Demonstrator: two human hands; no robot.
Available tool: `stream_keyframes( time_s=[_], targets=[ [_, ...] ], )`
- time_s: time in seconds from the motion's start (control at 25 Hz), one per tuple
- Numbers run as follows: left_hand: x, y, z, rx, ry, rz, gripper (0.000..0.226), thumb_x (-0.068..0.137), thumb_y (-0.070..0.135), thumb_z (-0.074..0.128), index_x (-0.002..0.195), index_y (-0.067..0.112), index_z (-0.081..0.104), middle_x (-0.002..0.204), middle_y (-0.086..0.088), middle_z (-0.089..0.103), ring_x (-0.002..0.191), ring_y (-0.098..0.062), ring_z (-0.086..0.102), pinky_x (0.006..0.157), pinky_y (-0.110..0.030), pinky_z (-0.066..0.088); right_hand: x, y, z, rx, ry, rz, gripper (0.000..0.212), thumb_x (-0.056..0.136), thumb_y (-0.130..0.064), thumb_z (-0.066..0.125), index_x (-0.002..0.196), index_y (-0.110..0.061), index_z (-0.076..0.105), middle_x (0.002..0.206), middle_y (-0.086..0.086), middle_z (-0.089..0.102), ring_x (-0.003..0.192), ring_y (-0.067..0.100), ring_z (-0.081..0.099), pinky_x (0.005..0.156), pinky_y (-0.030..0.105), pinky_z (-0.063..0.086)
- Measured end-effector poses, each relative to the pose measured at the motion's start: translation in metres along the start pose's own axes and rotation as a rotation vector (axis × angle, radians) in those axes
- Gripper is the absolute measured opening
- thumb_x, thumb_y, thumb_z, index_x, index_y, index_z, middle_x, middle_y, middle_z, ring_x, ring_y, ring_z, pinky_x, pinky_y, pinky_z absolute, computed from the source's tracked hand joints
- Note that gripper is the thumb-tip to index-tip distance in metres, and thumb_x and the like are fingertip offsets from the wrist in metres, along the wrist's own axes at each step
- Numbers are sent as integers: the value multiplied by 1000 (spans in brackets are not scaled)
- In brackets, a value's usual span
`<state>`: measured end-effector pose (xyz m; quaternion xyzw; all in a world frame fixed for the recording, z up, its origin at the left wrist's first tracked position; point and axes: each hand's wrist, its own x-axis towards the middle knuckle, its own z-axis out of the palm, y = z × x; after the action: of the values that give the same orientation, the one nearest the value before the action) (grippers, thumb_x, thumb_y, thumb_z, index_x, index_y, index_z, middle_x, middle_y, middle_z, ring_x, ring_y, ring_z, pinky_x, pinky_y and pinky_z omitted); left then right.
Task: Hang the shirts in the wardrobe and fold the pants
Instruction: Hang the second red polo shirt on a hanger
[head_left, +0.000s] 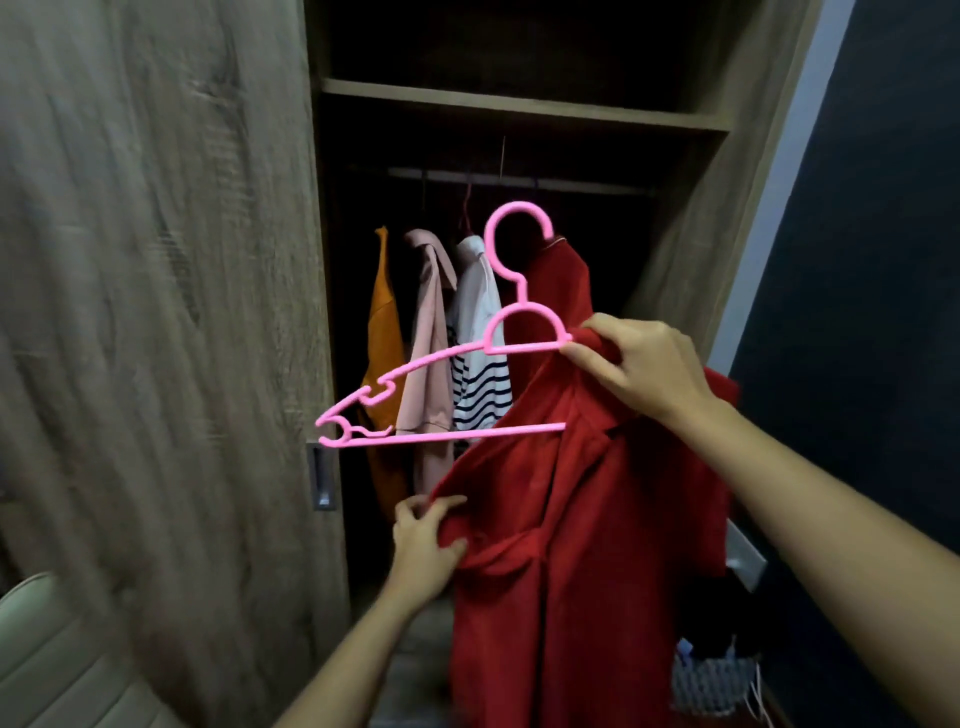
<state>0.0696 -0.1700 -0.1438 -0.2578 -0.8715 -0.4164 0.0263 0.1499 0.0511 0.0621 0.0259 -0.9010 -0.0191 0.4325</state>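
Note:
A red shirt (571, 519) hangs in front of me, half on a pink plastic hanger (441, 364). The hanger's right arm is inside the shirt; its left arm sticks out bare toward the wardrobe door. My right hand (639, 364) pinches the shirt's shoulder together with the hanger near its neck. My left hand (426, 535) grips the shirt's loose left edge lower down. Behind them the open wardrobe (519, 109) has a rail (571, 184) with an orange garment (384, 332), a pink shirt (431, 332) and a white striped shirt (478, 338) hanging.
The wardrobe's wooden sliding door (156, 312) fills the left side, with a metal pull handle (323, 475). A dark wall (883, 208) stands to the right. A patterned bundle of clothes (711, 680) lies low on the right. A pale cushioned seat (57, 665) shows at the bottom left.

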Motion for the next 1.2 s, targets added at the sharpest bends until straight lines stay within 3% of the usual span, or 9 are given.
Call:
stream_keyframes(
  time_s=[0.08,0.24,0.4,0.56,0.68,0.76,0.92,1.04,1.2],
  targets=[
    [14,-14,-32,-156,-32,-65,74,72,-7,65,82,66,60,102,5,58,108,-24,57,88,-17,38,-11,18,-6,9,-9,20,53,80,-71,34,82,-24,59,72,0,66,71,26,65,58,36,51],
    [39,-21,-89,120,55,-190,33,75,2,60,93,24,77,96,-5,73,99,-24,65,78,-26,45,-43,40,5,-71,-57,-26,67,83,-75,18,66,-20,51,63,-2,60,61,25,63,47,34,48],
    [45,16,-106,170,275,-174,34,72,4,59,100,16,74,111,-10,67,105,-31,61,87,-32,46,-53,29,27,-139,-54,-4,68,84,-74,16,71,-19,55,67,0,64,63,26,66,43,34,48],
    [36,76,-100,288,490,-28,32,76,4,56,106,4,68,109,-16,49,102,-37,51,84,-46,48,-33,1,36,-75,-81,183,56,82,-71,32,74,-20,53,74,1,66,75,28,66,55,33,47],
    [12,94,-75,376,493,359,48,70,13,54,117,8,61,99,-15,50,88,-36,56,60,-43,55,-22,-7,35,78,-81,286,44,82,-67,45,76,-24,55,76,0,68,80,27,65,62,34,47],
    [-1,86,-77,331,451,523,51,75,31,50,125,17,55,96,-6,53,86,-25,57,57,-32,54,-21,-4,33,150,-96,275,42,79,-70,46,71,-29,55,68,-5,64,75,22,64,59,31,43],
    [26,60,-130,354,543,434,59,79,56,47,125,19,51,114,-7,58,103,-23,53,84,-36,45,-25,2,33,268,-81,252,44,70,-77,37,63,-36,50,54,-10,52,61,12,57,57,30,39],
    [44,47,-157,335,216,411,55,77,78,34,95,31,57,82,3,68,79,-17,65,67,-33,47,-21,-4,33,279,-87,231,48,70,-77,34,70,-33,53,59,-10,54,65,10,56,59,28,37],
    [49,34,-175,24,211,447,13,77,57,54,80,46,60,67,20,61,60,9,51,60,-19,40,-17,2,24,171,-149,116,62,80,-71,14,89,-26,56,87,-10,66,88,14,62,63,28,36]
  ],
)
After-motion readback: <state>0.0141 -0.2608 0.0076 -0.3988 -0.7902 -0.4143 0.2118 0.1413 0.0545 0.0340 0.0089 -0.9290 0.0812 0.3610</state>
